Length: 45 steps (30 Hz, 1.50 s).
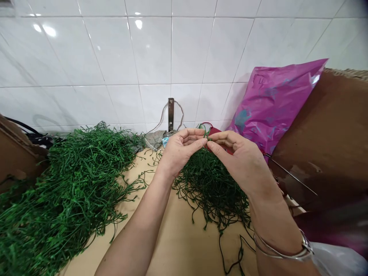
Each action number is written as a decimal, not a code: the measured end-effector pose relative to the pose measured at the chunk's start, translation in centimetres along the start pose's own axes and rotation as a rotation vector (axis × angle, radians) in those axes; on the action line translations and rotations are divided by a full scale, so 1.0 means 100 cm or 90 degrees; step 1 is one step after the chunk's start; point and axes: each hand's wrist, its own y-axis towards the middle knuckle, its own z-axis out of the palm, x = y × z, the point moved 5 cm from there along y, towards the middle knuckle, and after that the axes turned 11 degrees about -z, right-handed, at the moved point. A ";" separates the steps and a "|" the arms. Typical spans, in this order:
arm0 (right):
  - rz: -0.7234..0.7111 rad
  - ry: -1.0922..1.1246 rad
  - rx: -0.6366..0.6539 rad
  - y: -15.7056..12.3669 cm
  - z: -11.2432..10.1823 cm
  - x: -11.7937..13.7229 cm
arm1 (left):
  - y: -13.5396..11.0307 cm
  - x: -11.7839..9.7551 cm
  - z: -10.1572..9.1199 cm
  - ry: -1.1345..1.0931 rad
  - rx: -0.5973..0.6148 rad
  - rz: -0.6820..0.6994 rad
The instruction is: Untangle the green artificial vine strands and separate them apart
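Both of my hands meet above the table (pixel 178 230), fingertips nearly touching. Pinched between them is a thin green artificial stem (pixel 206 132), looped at the top; its lower part is hidden by fingers. My left hand (pixel 181 149) is closed on it with thumb and forefinger. My right hand (pixel 241 157), with metal bangles at the wrist, pinches it from the other side. Under my hands lies a heap of dark green stems (pixel 212 188) with small tufted ends. At the left spreads a larger heap of brighter green stems (pixel 80 184).
A white tiled wall (pixel 155 50) closes off the back, with a metal bracket (pixel 171 113) against it. At the right stand a purple plastic bag (pixel 270 103) and a brown cardboard box (pixel 330 145). A thin metal rod (pixel 293 176) juts out there. Another brown box (pixel 17 153) is at far left.
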 end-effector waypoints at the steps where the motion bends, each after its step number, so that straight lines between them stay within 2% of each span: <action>1: -0.004 -0.019 -0.011 0.001 0.000 0.000 | 0.000 0.001 0.001 -0.002 0.006 -0.014; 4: -0.047 -0.077 -0.013 0.001 0.001 0.006 | 0.000 0.004 0.006 0.010 0.030 -0.045; 8: -0.097 -0.155 0.004 -0.001 0.007 0.015 | -0.003 0.000 0.008 0.008 0.024 -0.014; 11: -0.097 -0.179 -0.017 -0.002 0.009 0.014 | -0.002 0.002 0.009 -0.037 0.027 -0.009; 14: -0.056 -0.099 -0.051 -0.001 0.009 0.003 | -0.002 0.007 0.014 -0.096 0.045 0.000; 18: 0.043 0.123 -0.097 0.001 0.008 -0.016 | 0.000 0.014 0.020 -0.122 0.040 -0.011; 22: 0.123 0.230 -0.095 0.002 0.012 -0.025 | 0.001 0.016 0.021 -0.116 0.037 -0.038; 27: 0.130 0.218 -0.077 0.003 0.016 -0.032 | 0.003 0.015 0.017 -0.095 0.029 -0.030; 30: 0.118 0.280 -0.102 0.005 0.017 -0.044 | 0.004 0.015 0.011 -0.129 -0.005 -0.040; 33: 0.122 0.327 -0.137 0.008 0.013 -0.058 | 0.004 0.009 0.003 -0.164 -0.060 -0.011; 35: 0.103 0.232 -0.172 0.009 0.003 -0.064 | 0.005 0.006 -0.003 -0.191 -0.097 0.004; 39: 0.002 -0.133 -0.222 0.008 -0.022 -0.047 | 0.005 0.004 -0.011 -0.252 -0.133 -0.009; 42: -0.025 -0.154 -0.215 0.004 -0.023 -0.022 | 0.003 0.002 -0.011 -0.237 -0.138 -0.001; 45: -0.056 -0.109 -0.132 0.001 -0.004 0.005 | 0.000 -0.001 -0.003 -0.180 -0.106 0.015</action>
